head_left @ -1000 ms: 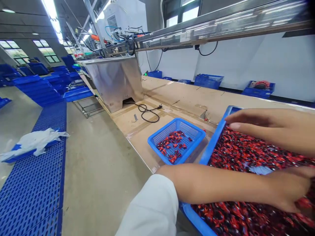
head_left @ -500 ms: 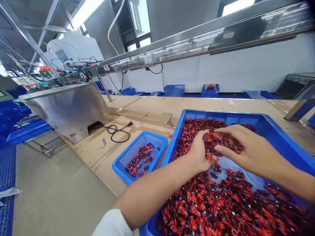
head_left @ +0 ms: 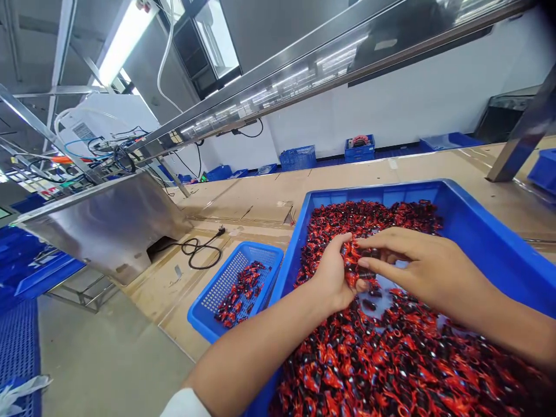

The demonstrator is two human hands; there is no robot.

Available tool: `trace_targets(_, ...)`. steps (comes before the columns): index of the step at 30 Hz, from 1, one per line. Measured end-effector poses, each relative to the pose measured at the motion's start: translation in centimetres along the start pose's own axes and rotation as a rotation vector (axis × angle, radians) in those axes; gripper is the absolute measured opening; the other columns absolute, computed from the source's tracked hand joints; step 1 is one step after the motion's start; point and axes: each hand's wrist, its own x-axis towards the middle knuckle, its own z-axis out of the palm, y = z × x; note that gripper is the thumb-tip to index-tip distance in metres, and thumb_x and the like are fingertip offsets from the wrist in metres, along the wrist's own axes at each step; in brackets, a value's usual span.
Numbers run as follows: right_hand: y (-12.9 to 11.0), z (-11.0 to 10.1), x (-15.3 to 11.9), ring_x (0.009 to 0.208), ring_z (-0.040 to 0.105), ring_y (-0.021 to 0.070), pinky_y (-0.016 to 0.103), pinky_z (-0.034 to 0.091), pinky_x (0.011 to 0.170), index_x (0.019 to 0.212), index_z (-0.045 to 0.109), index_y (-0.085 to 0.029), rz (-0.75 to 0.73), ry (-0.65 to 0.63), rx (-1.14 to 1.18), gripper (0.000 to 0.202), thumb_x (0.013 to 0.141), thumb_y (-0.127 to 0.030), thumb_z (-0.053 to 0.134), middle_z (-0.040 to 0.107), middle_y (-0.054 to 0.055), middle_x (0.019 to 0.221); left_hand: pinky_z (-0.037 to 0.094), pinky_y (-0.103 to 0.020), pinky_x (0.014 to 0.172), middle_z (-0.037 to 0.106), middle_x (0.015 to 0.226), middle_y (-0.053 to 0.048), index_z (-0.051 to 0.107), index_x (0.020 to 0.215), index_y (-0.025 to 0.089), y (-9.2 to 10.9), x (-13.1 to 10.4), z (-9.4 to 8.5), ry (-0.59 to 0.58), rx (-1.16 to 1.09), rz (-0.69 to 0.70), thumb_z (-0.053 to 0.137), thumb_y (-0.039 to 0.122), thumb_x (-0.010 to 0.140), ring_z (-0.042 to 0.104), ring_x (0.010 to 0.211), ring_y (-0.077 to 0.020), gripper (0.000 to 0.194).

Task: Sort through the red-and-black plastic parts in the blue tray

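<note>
L grip (head_left: pixel 333 275) cupped, holding red-blk pcs (head_left: pixel 350 263); R grip (head_left: pixel 412 253) part-open, touching pcs.

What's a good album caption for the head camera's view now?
Left hand holding red and black pieces, right hand at them, over a blue tub of more, beside a smaller basket.

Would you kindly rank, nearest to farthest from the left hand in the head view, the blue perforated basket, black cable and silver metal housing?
1. Blue perforated basket, on the left
2. Black cable, farther left
3. Silver metal housing, farthest left
</note>
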Motion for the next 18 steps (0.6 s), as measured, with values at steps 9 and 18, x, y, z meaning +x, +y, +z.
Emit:
trace_targets(9, -1.1, -3.5, 0.7, 0.078, 0.086, 0.0222, 0.036, 0.072, 0.074, 0.126, 0.085, -0.035, -0.038, 0.095, -0.056, 0.030, 0.105, -0.055, 0.077, 0.092, 0.000, 0.109, 0.025, -0.016, 0.031, 0.064, 0.073, -0.001, 0.070, 0.096, 0.015, -0.3, -0.6, -0.2, -0.170, -0.071, -0.121, 0.062, 0.037, 0.105, 0.064, 0.048, -0.0123, 0.025)
trace_targets(18, -1.0, -3.7, -0.3, 0.103, 0.090, 0.0271, 0.040, 0.073, 0.095, 0.156, 0.068, -0.029, -0.089, 0.279, -0.178, 0.055, 0.109, -0.055, 0.077, 0.091, 0.005, 0.123, 0.025, -0.013, 0.032, 0.067, 0.081, -0.003, 0.068, 0.099, 0.017, 0.7, -1.5, -0.4, -0.278, -0.245, -0.189, 0.067, 0.031, 0.097, 0.060, 0.048, -0.0109, 0.014)
